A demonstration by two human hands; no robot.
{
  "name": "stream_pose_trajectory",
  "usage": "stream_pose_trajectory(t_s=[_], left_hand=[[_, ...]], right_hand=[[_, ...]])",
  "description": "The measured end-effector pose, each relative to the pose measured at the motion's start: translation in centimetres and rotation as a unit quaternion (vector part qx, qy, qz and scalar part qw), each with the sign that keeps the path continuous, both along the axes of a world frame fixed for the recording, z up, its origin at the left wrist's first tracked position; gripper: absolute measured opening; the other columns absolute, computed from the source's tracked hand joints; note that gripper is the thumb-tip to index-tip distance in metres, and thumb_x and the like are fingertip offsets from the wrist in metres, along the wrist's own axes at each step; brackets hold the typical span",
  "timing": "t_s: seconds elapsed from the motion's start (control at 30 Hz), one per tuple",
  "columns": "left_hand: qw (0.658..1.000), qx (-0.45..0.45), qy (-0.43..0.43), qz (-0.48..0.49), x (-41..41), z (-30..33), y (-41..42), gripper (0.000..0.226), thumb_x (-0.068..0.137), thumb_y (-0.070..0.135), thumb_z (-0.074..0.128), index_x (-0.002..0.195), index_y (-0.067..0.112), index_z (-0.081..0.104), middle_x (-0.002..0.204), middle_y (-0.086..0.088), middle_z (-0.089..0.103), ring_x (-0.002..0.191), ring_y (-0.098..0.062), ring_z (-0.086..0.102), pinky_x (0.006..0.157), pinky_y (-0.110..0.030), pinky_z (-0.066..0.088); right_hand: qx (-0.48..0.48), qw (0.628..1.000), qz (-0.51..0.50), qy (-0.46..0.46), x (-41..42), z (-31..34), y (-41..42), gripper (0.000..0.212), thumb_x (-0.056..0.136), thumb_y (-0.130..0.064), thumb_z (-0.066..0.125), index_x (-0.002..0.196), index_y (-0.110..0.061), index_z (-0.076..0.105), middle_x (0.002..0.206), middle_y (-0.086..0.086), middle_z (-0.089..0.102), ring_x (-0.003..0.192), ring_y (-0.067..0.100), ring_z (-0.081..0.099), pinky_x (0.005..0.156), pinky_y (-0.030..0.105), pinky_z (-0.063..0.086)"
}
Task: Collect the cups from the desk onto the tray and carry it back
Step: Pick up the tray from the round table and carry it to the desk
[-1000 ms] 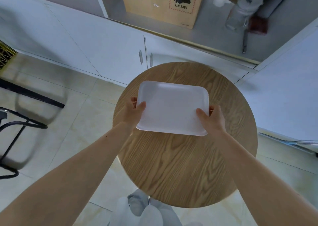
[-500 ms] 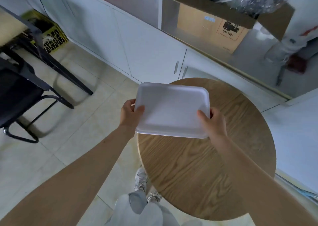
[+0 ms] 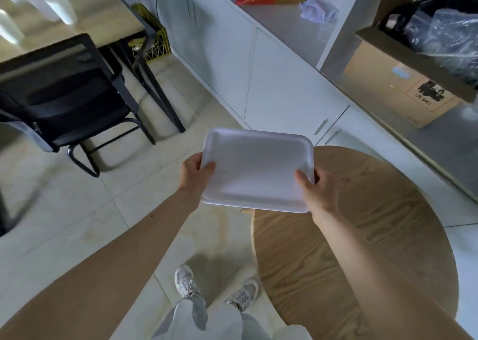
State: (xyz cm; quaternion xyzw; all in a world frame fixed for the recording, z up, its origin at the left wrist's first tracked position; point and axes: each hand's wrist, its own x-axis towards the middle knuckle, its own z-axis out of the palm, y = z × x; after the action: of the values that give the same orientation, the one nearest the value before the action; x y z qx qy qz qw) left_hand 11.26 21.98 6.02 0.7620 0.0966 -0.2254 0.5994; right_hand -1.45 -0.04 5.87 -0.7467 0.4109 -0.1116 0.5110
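A white rectangular tray (image 3: 256,169) with nothing on it is held in the air in front of me, level, past the left edge of the round wooden table. My left hand (image 3: 194,176) grips its left rim, thumb on top. Gripping the right rim is my right hand (image 3: 314,192). At the upper left stands a light wooden desk (image 3: 77,16); blurred whitish shapes lie on its far left part, too smeared to tell what they are.
A round wooden table (image 3: 362,236) is at my right. A black chair (image 3: 64,91) stands at the desk, a yellow crate (image 3: 155,42) beneath it. White cabinets (image 3: 258,81) run along the back, with a cardboard box (image 3: 403,86) on top. My feet stand on tiled floor.
The tray has been lifted off the round table and carried left, clear of its edge. My view has turned left, bringing the chair and the desk into sight.
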Motion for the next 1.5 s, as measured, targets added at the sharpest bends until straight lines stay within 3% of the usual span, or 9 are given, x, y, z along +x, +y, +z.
stream_pose_trajectory(t_s=[0.3,0.6,0.67,0.87,1.03,1.2,1.33,1.43,1.5], left_hand=[[0.999,-0.009,-0.017,0.048,5.4,0.3,11.0,0.02,0.09,0.006,0.056,0.106,0.014,0.065,0.097,-0.006,0.066,0.086,-0.026,0.061,0.081,-0.043,0.054],[0.993,0.018,-0.046,0.107,9.7,0.9,20.3,0.021,0.09,0.008,0.056,0.109,0.011,0.065,0.092,-0.005,0.065,0.08,-0.022,0.06,0.07,-0.034,0.052],[0.992,0.017,-0.049,0.119,10.2,0.8,21.4,0.018,0.09,0.007,0.057,0.106,0.012,0.065,0.088,-0.003,0.064,0.077,-0.021,0.059,0.066,-0.031,0.05],[0.985,0.001,-0.051,0.166,12.6,0.7,24.2,0.012,0.089,0.008,0.058,0.094,0.016,0.065,0.082,-0.001,0.063,0.077,-0.024,0.06,0.073,-0.042,0.056],[0.976,-0.006,-0.051,0.211,15.2,1.1,25.6,0.017,0.089,0.008,0.058,0.103,0.009,0.067,0.091,-0.009,0.066,0.082,-0.026,0.064,0.074,-0.042,0.061],[0.965,0.001,-0.061,0.254,17.9,1.7,26.9,0.012,0.087,0.009,0.058,0.096,0.005,0.065,0.086,-0.009,0.063,0.081,-0.027,0.063,0.077,-0.052,0.061],[0.956,-0.007,-0.061,0.287,19.2,2.0,27.8,0.01,0.091,0.005,0.056,0.097,0.0,0.063,0.086,-0.008,0.062,0.08,-0.026,0.069,0.061,-0.035,0.061],[0.952,0.011,-0.057,0.3,20.4,1.8,28.8,0.009,0.09,0.006,0.056,0.093,0.0,0.062,0.083,-0.009,0.06,0.078,-0.028,0.063,0.069,-0.043,0.06],[0.951,0.024,-0.051,0.305,21.4,1.9,29.8,0.015,0.086,0.01,0.057,0.093,-0.003,0.061,0.081,-0.009,0.057,0.074,-0.024,0.055,0.067,-0.038,0.053]], right_hand=[[-0.024,0.999,0.034,-0.011,8.1,0.0,9.3,0.031,0.081,-0.025,0.07,0.073,0.001,0.054,0.064,0.002,0.049,0.059,0.018,0.044,0.057,0.032,0.036],[-0.049,0.991,0.118,-0.025,14.6,1.3,17.9,0.036,0.081,-0.025,0.064,0.064,-0.013,0.035,0.061,0.0,0.032,0.057,0.016,0.027,0.051,0.028,0.023],[-0.054,0.99,0.132,-0.02,15.7,1.7,18.8,0.036,0.081,-0.024,0.064,0.063,-0.015,0.034,0.06,-0.003,0.032,0.056,0.016,0.028,0.051,0.027,0.024],[-0.049,0.984,0.168,-0.021,20.2,2.6,21.0,0.03,0.079,-0.022,0.062,0.067,-0.012,0.036,0.061,-0.002,0.032,0.058,0.016,0.028,0.051,0.028,0.024],[-0.04,0.978,0.202,-0.033,25.0,2.8,21.9,0.032,0.079,-0.023,0.063,0.066,-0.011,0.037,0.06,-0.003,0.034,0.058,0.017,0.03,0.052,0.029,0.025],[-0.038,0.969,0.241,-0.034,29.9,3.1,23.0,0.032,0.082,-0.024,0.066,0.067,-0.01,0.041,0.062,-0.002,0.04,0.058,0.017,0.034,0.053,0.029,0.028],[-0.045,0.962,0.268,-0.03,33.0,3.2,24.0,0.033,0.083,-0.026,0.066,0.068,-0.01,0.041,0.062,-0.001,0.04,0.058,0.018,0.035,0.053,0.028,0.028],[-0.038,0.96,0.277,-0.026,35.1,3.1,25.1,0.036,0.082,-0.027,0.066,0.075,0.002,0.046,0.066,0.003,0.044,0.059,0.019,0.037,0.054,0.028,0.03],[-0.035,0.957,0.288,-0.03,36.5,3.2,26.1,0.038,0.082,-0.027,0.067,0.075,0.003,0.045,0.064,0.002,0.044,0.059,0.019,0.037,0.054,0.028,0.03]])
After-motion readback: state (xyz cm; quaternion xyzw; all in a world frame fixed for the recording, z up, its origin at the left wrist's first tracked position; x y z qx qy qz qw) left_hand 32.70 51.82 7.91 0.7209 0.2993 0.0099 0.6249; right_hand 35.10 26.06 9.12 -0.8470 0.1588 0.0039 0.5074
